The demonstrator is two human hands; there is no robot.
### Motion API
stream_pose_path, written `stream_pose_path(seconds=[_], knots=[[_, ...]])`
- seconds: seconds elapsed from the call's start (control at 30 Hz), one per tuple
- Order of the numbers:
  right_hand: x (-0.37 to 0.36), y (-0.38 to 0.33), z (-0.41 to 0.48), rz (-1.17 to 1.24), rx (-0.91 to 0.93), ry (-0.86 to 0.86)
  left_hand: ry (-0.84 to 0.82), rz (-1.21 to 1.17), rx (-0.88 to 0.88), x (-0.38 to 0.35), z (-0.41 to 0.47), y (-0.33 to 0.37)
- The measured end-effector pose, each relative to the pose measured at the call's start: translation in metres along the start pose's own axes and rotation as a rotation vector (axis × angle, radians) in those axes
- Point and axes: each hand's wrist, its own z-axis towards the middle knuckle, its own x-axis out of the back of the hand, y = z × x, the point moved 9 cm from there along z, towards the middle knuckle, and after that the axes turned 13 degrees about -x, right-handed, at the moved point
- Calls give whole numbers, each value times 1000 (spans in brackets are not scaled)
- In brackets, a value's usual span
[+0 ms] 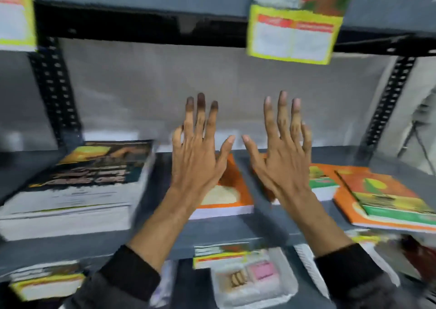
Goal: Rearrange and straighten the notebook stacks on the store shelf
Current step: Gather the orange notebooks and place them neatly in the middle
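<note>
My left hand (197, 153) and my right hand (282, 153) are both raised over the grey shelf (264, 223), fingers spread, holding nothing. Under my left hand lies a small orange-covered notebook stack (232, 190). Partly hidden behind my right hand is another orange and green stack (324, 183). A tall stack with a dark cover (77, 188) sits at the left. At the right, orange and green notebooks (387, 200) lie askew and overhang the shelf's front edge. The picture is blurred.
The shelf above carries yellow-edged notebooks (292, 34) that hang over its front. Black slotted uprights (54, 84) stand at both sides. Below the shelf front are a white packet with pink and brown items (252, 278) and more yellow-edged stacks (44, 282).
</note>
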Motion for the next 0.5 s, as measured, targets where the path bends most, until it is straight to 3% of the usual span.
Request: stream_pose_path(seconds=[0.3,0.5], knots=[[34,294,-1,-71,-387,-109,-168,-312,-288,-109,21,299],[10,403,-32,-131,-641,-375,-417,-256,-108,-177,9,364]])
